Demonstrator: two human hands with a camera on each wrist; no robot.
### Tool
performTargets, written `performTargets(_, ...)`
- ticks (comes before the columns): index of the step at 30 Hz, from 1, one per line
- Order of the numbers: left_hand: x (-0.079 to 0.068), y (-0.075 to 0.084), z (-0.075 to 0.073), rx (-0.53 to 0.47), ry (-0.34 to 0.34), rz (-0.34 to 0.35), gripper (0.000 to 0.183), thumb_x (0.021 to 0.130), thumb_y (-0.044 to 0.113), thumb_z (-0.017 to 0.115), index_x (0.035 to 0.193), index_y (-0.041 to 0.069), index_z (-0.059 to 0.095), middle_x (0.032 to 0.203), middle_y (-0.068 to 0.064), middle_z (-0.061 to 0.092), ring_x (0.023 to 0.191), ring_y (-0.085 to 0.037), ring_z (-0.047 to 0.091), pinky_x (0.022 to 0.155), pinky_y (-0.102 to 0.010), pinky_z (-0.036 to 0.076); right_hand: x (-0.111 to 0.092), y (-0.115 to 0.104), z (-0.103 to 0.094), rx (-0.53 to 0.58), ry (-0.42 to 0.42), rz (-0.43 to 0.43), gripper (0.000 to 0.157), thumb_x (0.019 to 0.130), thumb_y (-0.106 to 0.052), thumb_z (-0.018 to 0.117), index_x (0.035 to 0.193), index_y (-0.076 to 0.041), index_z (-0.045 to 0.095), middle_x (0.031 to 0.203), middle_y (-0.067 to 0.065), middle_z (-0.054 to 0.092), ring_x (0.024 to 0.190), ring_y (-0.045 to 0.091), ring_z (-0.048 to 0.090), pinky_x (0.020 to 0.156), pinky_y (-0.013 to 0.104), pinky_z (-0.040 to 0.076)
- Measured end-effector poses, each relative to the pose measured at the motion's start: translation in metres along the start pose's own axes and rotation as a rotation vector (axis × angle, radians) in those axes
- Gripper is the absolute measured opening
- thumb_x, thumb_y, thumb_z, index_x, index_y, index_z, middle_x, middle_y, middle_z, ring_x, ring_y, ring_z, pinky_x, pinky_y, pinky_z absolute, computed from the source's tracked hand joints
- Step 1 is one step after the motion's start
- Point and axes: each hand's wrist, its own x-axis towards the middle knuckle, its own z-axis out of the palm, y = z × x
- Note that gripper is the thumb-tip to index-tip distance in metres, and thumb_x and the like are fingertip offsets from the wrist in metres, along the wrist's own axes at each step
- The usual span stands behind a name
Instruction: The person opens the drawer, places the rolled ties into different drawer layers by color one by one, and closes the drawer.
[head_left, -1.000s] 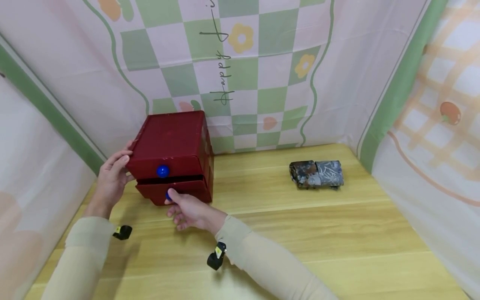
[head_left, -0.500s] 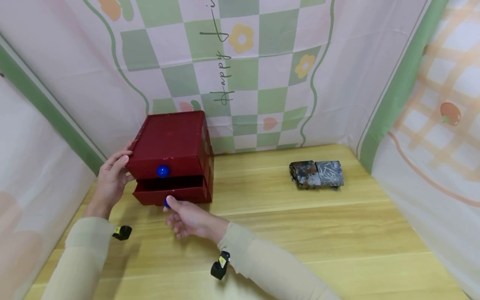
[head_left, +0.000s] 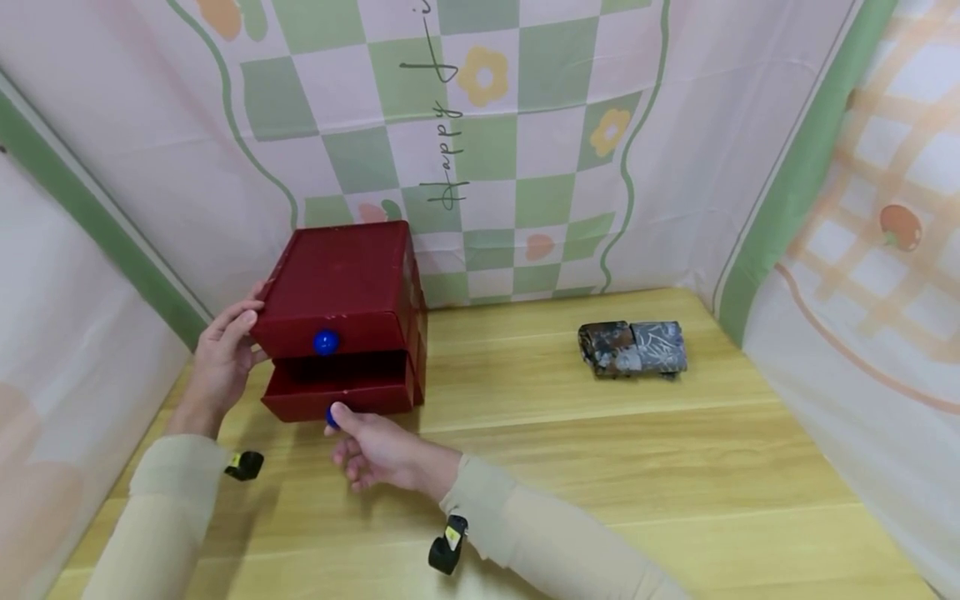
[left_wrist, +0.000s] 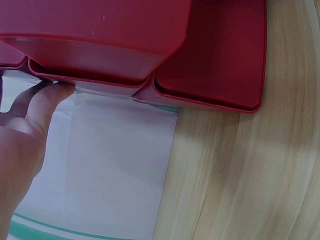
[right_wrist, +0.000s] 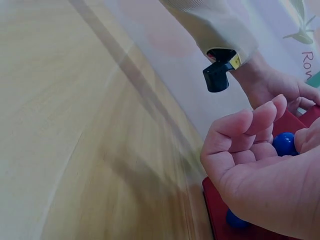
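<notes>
A dark red two-drawer box (head_left: 341, 271) stands at the back left of the table. Its upper drawer is closed, with a round blue knob (head_left: 326, 342) on the front. The lower drawer (head_left: 375, 398) is pulled partway out, its inside dark. My right hand (head_left: 390, 450) pinches the lower drawer's blue knob (head_left: 331, 417) at the thumb; the other fingers curl loosely below. My left hand (head_left: 223, 358) rests against the box's left side, its fingers (left_wrist: 45, 102) extended along the wall in the left wrist view.
A grey and black, worn-looking folded bundle (head_left: 632, 348) lies on the wooden table (head_left: 540, 467) at the right. Patterned cloth walls (head_left: 487, 150) enclose the table at the back and sides. A small black camera (head_left: 447, 546) hangs at each wrist.
The lower drawer has slid farther out toward me, widening its opening. My right hand has moved back with the knob. My left hand stays at the box's side; the bundle has not moved.
</notes>
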Motion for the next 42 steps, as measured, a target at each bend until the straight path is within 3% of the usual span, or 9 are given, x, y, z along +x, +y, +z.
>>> performTargets(16, 0.000, 0.000, 0.000, 0.013, -0.007, -0.015, 0.021, 0.106, 0.010, 0.052, 0.114, 0.009, 0.072, 0.157, 0.000, 0.045, 0.118, -0.020, 0.063, 0.073, -0.032, 0.059, -0.015, 0.003, 0.006, 0.027, -0.045, 0.049, 0.046, 0.103, -0.058, 0.044, 0.111, -0.015, 0.057, 0.072, -0.002, 0.055, 0.056, 0.011, 0.046, 0.053, 0.025, 0.045)
performTargets(29, 0.000, 0.000, 0.000, 0.000, -0.013, 0.001, 0.023, 0.107, 0.008, 0.050, 0.114, 0.007, 0.072, 0.164, -0.009, 0.032, 0.113, -0.020, 0.066, 0.072, -0.032, 0.059, -0.027, 0.008, 0.011, 0.070, -0.102, 0.098, 0.046, 0.103, -0.058, 0.044, 0.114, -0.015, 0.056, 0.072, -0.003, 0.054, 0.056, 0.010, 0.046, 0.055, 0.025, 0.045)
performTargets(35, 0.001, -0.001, -0.001, -0.014, -0.020, 0.007, 0.023, 0.107, 0.008, 0.050, 0.115, 0.007, 0.072, 0.162, -0.007, 0.036, 0.115, -0.021, 0.065, 0.071, -0.032, 0.059, -0.032, 0.010, 0.013, 0.077, -0.111, 0.109, 0.046, 0.103, -0.058, 0.044, 0.113, -0.015, 0.056, 0.071, -0.003, 0.054, 0.055, 0.009, 0.046, 0.054, 0.024, 0.046)
performTargets(42, 0.000, -0.001, -0.001, -0.016, -0.024, 0.007, 0.024, 0.107, 0.008, 0.049, 0.115, 0.006, 0.071, 0.161, -0.006, 0.037, 0.119, -0.021, 0.062, 0.073, -0.033, 0.059, -0.034, 0.011, 0.012, 0.128, -0.182, 0.144, 0.041, 0.105, -0.055, 0.044, 0.111, -0.015, 0.055, 0.072, -0.004, 0.054, 0.055, 0.008, 0.046, 0.056, 0.023, 0.045)
